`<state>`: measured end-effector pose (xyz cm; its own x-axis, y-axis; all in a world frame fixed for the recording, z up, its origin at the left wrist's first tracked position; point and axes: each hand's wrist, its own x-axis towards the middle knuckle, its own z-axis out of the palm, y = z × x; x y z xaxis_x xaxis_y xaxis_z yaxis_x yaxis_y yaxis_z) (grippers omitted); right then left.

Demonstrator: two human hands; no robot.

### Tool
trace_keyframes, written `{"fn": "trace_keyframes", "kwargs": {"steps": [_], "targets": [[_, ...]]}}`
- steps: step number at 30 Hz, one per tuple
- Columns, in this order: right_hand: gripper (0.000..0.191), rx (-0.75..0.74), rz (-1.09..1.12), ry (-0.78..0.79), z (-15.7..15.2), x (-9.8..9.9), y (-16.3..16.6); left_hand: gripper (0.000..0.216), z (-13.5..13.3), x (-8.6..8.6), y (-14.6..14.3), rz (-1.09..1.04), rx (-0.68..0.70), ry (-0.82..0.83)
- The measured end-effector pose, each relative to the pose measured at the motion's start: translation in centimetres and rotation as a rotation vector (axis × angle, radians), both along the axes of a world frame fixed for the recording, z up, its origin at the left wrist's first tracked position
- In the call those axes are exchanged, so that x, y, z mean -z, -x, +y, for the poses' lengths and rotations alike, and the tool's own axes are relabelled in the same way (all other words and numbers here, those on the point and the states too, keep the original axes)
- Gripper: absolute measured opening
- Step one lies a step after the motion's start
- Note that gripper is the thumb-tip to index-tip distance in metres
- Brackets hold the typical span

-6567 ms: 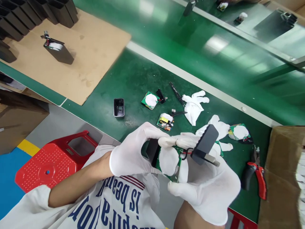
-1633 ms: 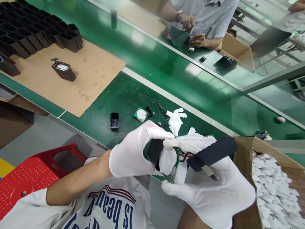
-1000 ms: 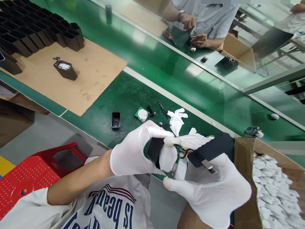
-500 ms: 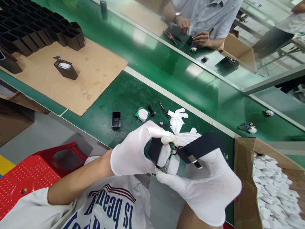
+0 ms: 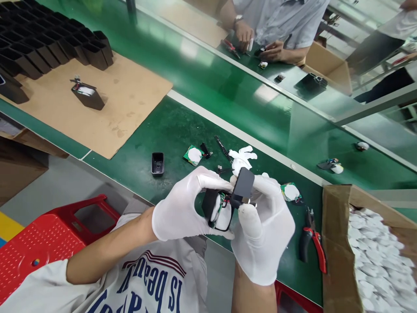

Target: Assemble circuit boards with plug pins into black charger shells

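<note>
My gloved left hand (image 5: 182,208) is closed around a black plastic case (image 5: 209,203). Its open end faces right, showing a green circuit board (image 5: 223,201) and white padding inside. In my gloved right hand (image 5: 269,230), fingers and thumb grip a black end cap (image 5: 243,184) with small metal prongs, held just beside that open end. Thin wires run between the case and the cap. Beyond my hands lie a spare white glove (image 5: 241,157), a black pen (image 5: 223,147) and a circuit board with a white pad (image 5: 194,155).
A small empty black cap (image 5: 158,164) sits left of my hands. Red-handled pliers (image 5: 313,241) lie right, beside a carton (image 5: 337,243) of white pieces. Many black cases (image 5: 48,41) stand on cardboard (image 5: 137,93). A co-worker's hands (image 5: 244,34) work across the bench.
My right hand has turned and drawn in, bringing the cap upright and nearer the case. The pliers and another white-padded board on the right have come into view.
</note>
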<state>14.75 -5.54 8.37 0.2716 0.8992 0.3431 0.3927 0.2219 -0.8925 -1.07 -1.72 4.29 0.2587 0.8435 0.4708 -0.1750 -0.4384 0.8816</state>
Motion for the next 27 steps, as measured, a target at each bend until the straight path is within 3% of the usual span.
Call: {"fn": "trace_keyframes", "kwargs": {"steps": [5,11,15,22,27], "targets": [[0.036,0.044,0.036,-0.005,-0.7,1.5,0.0,0.082,-0.3,1.2,0.0,0.015,-0.002,0.013],[0.037,-0.034,-0.005,0.0,-2.4,4.1,0.8,0.072,-0.4,3.3,-0.2,0.009,-0.031,0.111],[0.06,-0.067,-0.111,-0.002,-2.8,5.4,0.7,0.073,-0.7,4.2,0.2,0.069,-0.008,0.263],[0.058,-0.307,-0.178,0.057,-1.8,5.2,-0.2,0.054,-1.8,3.8,2.1,0.289,0.059,0.279],[0.06,-0.241,-0.029,0.038,-2.6,4.2,-0.6,0.065,-1.8,3.4,3.2,0.357,0.093,0.338]]}}
